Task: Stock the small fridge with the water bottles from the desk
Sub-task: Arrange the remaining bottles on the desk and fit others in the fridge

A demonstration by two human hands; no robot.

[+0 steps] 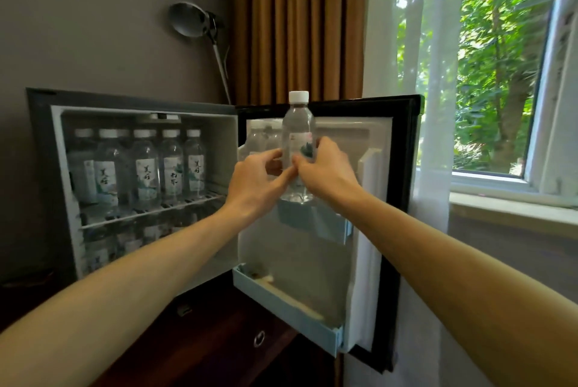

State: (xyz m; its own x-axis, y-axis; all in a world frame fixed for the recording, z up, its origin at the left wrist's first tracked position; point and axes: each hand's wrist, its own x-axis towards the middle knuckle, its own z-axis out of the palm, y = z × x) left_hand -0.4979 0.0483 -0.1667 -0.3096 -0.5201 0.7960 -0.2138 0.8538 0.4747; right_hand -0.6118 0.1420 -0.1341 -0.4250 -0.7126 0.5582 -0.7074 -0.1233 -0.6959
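- Grey-framed small fridge point(47, 167) stands open, its door point(403, 167) swung to the right. From my station I see a wire shelf point(187, 203) carrying a row of labelled bottles point(145, 164).
- Clear water bottle point(298, 127) with a white cap point(298, 96) is upright over the door's upper rack point(312, 224), its base at the rim. I cannot tell whether it rests there.
- The left hand point(253, 180) and right hand point(328, 170) are close together, both curled round its lower half and covering most of the label.
- The lower bottles point(125, 245) are blurred, and the door bottles point(259, 139) behind the held one are faint.

A hotel room: stocked minibar fridge point(40, 148), curtains point(297, 20).
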